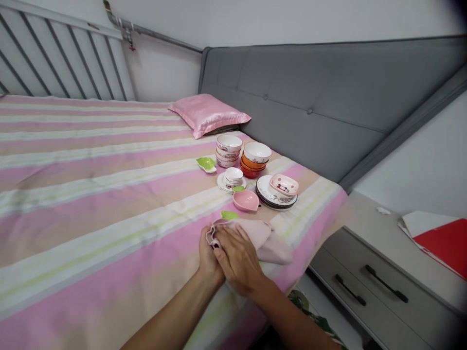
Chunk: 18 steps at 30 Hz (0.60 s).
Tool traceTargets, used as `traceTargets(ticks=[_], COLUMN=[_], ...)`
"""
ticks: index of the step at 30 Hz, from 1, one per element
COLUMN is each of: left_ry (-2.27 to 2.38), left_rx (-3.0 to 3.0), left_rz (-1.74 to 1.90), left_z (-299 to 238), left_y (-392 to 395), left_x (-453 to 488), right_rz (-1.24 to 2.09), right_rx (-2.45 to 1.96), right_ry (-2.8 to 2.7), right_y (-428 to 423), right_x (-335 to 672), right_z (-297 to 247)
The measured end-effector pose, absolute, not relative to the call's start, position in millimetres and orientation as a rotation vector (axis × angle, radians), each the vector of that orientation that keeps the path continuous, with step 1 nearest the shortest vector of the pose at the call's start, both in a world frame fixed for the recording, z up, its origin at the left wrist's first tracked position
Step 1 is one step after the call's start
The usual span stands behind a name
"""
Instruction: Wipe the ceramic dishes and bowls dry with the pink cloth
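A pale pink cloth [257, 233] is bunched between my two hands, just above the bed. My left hand [208, 255] cups it from the left and below, fingers mostly hidden. Over the top lies my right hand [239, 257], its fingers pressed into the folds. Whether something sits inside the cloth is hidden. Right behind it a green leaf-shaped piece [229, 214] shows in part. Beyond is a pink leaf-shaped dish [246, 200], and to its right a pink rectangular dish [284, 184] on stacked plates [272, 197].
Farther back stand white bowls [228, 150], a stack of white and orange bowls [255, 158], small white dishes [232, 177] and a green leaf dish [206, 164]. A pink pillow [209, 112] lies by the grey headboard [310, 87]. A drawer cabinet [365, 262] stands right of the striped bed [109, 209].
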<state>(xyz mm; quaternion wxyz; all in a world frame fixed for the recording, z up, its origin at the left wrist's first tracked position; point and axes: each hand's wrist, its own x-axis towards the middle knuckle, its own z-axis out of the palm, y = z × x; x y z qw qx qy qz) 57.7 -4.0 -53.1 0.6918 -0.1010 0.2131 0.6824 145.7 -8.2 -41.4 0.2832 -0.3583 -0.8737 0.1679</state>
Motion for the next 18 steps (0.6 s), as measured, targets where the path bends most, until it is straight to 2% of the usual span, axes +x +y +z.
traceTargets(ticks=[10,18], left_ry=[0.579,0.712], left_rx=[-0.17,-0.162], left_rz=[1.585,1.666], left_z=[-51,-52], left_y=[2,5], left_x=[51,42], right_rz=[0.304,0.394], right_rx=[-1.001,-1.069], right_ry=[-2.576,-2.548], right_y=[2,-4], right_x=[153,148], right_z=[-49,-49])
